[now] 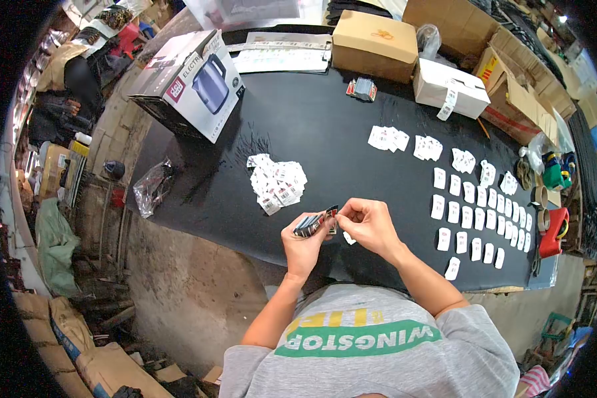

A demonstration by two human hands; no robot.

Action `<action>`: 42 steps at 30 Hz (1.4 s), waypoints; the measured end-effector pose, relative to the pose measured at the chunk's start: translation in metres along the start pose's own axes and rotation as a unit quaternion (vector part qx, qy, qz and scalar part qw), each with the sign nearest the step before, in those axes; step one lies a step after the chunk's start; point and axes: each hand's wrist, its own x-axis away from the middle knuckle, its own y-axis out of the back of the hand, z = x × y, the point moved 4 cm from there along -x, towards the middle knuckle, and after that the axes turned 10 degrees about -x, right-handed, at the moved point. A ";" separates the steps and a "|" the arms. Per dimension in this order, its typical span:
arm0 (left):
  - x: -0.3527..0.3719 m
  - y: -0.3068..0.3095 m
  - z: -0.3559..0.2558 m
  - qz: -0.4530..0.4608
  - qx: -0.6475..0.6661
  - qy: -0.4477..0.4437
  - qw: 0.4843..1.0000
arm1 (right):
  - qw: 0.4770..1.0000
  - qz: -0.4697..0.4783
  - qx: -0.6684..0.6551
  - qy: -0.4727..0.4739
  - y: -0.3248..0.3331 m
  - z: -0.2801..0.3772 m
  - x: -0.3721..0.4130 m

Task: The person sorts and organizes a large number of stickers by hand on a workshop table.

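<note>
My left hand [302,249] is closed around a stack of small dark tags [308,226] with red and white print, held over the table's near edge. Thumb and forefinger of my right hand [371,225] pinch at the edge of a red-and-black tag [331,211] at the front of that stack. Just under my right fingers, a small white label [349,237] shows in part. A loose heap of printed white labels [278,184] lies beyond my left hand. To the right, more white labels [467,217] are laid out in rows, with several small piles [428,148] behind them.
Another bundle of dark tags [362,89] lies near the back of the black table [312,126]. An electric kettle box [199,86] stands at the left, beside a clear plastic bag [154,189]. Cardboard boxes [375,45] and a red tape dispenser [553,233] line the back and right.
</note>
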 end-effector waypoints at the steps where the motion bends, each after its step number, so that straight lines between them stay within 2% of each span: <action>1: 0.000 -0.001 0.001 0.001 0.000 -0.001 1.000 | 1.000 -0.001 0.000 0.001 0.000 -0.003 0.000; 3: 0.002 -0.004 0.007 0.020 0.026 0.038 0.999 | 1.000 -0.009 -0.023 0.000 0.000 -0.008 0.000; 7: 0.002 -0.002 0.008 0.017 -0.004 0.023 1.000 | 1.000 0.000 0.011 -0.022 0.000 0.000 0.002; 9: 0.002 0.001 0.003 -0.034 -0.145 -0.105 0.983 | 0.994 -0.001 -0.071 -0.079 -0.001 0.001 0.004; 10: 0.001 0.002 0.002 -0.033 -0.145 -0.106 0.983 | 0.994 -0.002 -0.071 -0.078 -0.001 0.000 0.004; 12: 0.001 0.002 -0.008 -0.047 -0.192 -0.187 0.962 | 0.988 -0.025 -0.145 -0.049 0.002 -0.002 0.006; 13: 0.001 0.002 -0.008 -0.046 -0.192 -0.187 0.962 | 0.988 -0.027 -0.145 -0.049 0.004 -0.003 0.006; 15: 0.001 -0.001 -0.012 -0.047 -0.220 -0.250 0.942 | 0.984 0.027 -0.169 -0.050 0.005 -0.004 0.004; 22: 0.000 -0.011 -0.025 -0.026 -0.240 -0.270 0.932 | 0.984 0.025 -0.173 -0.043 0.011 -0.007 0.010; 24: -0.001 -0.013 -0.030 -0.031 -0.248 -0.325 0.912 | 0.982 0.021 -0.184 -0.038 0.011 -0.004 0.012; 27: -0.003 -0.013 -0.032 -0.037 -0.261 -0.361 0.895 | 0.979 0.003 -0.200 -0.029 0.011 -0.007 0.013; 37: -0.001 -0.016 -0.033 -0.039 -0.283 -0.392 0.874 | 0.979 0.020 -0.203 -0.028 0.014 -0.012 0.013; 40: -0.003 -0.016 -0.033 -0.050 -0.291 -0.374 0.879 | 0.970 0.043 -0.238 -0.024 0.016 -0.011 0.012; 42: -0.005 -0.016 -0.033 -0.045 -0.291 -0.383 0.875 | 0.940 0.042 -0.327 -0.086 0.019 -0.008 0.013</action>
